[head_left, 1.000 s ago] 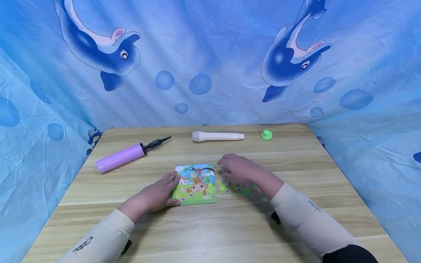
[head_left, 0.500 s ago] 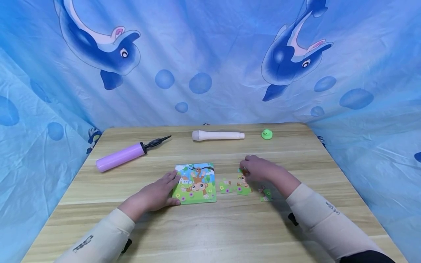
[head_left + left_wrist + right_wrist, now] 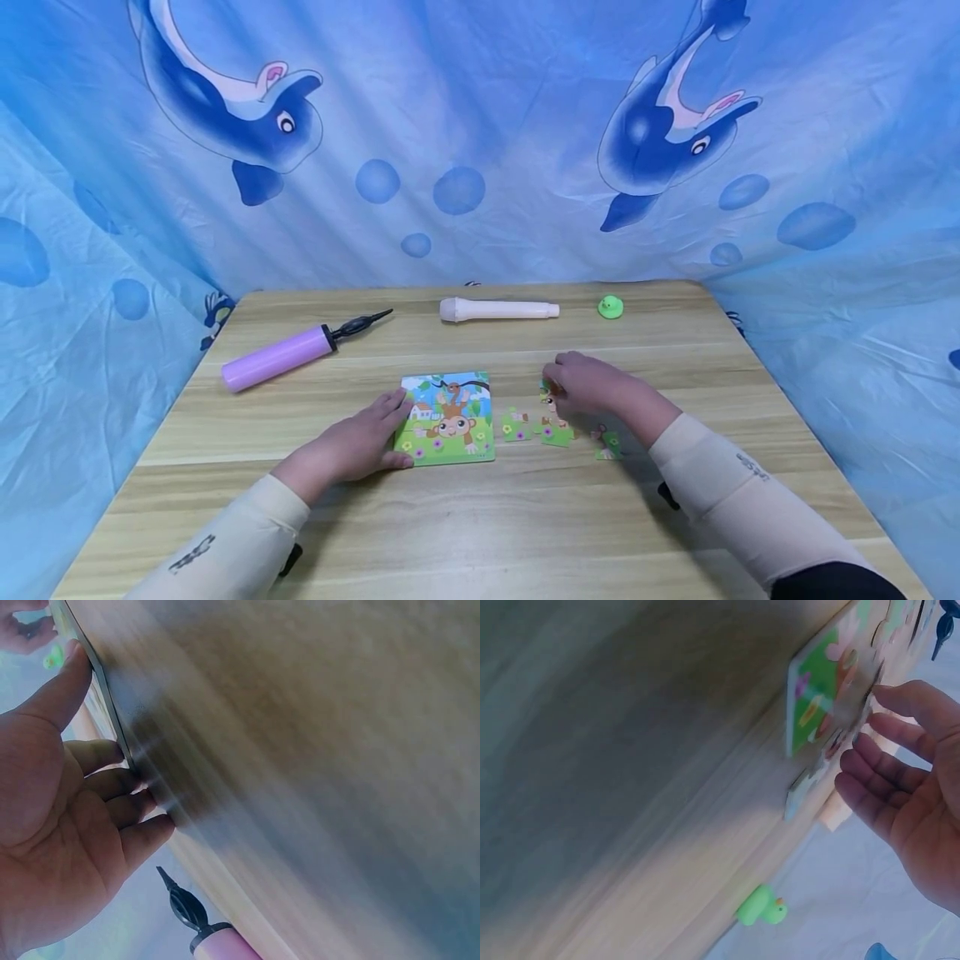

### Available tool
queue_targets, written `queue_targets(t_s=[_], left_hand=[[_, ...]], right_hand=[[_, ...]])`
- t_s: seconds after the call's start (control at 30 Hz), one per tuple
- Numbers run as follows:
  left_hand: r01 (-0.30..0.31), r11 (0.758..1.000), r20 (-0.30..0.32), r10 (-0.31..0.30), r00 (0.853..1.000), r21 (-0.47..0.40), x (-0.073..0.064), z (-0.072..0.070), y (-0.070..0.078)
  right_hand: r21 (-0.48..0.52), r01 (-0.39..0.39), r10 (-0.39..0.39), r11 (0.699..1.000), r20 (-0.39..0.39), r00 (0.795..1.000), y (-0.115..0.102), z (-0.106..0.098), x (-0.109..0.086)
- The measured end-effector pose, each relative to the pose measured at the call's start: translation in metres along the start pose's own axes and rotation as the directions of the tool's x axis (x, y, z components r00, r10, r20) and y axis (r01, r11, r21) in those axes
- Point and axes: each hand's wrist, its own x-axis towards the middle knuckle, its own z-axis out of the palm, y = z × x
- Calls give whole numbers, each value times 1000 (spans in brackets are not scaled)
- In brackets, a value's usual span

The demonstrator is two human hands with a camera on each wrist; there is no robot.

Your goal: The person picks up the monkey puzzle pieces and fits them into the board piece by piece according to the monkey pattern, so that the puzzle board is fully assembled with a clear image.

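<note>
My left hand (image 3: 360, 440) rests along the left edge of a square puzzle board (image 3: 453, 425) with a monkey picture. In the left wrist view, its fingers are fairly straight, touching the board's thin edge. Loose puzzle pieces lie right of the board. A green flowered piece (image 3: 516, 425) is nearest the board, and a corner piece (image 3: 607, 442) lies farther right. My right hand (image 3: 588, 385) is over the middle pieces (image 3: 555, 432), its thumb and forefinger pinching a puzzle piece at the far side. The hand partly hides that piece.
A purple balloon pump (image 3: 277, 358) lies at the back left of the wooden table (image 3: 465, 533). A white toy microphone (image 3: 498, 310) and a green rubber duck (image 3: 611, 307) are along the back edge. A blue dolphin-print curtain (image 3: 480, 125) hangs behind.
My right hand has moved right, from beside the board to the middle pieces, uncovering the pieces near the board. Over the last half second it has shifted slightly left. My left hand stays put.
</note>
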Motion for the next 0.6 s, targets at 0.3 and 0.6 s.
queue_targets(t_s=[0.3, 0.6], left_hand=[[2, 1000, 2, -2, 1000, -6, -1, -2, 1], [3, 1000, 2, -3, 1000, -14, 0, -2, 1]], right_hand=[[-18, 78, -79, 997, -56, 995, -29, -10, 19], [-92, 230, -238, 969, -88, 967, -73, -13, 42]])
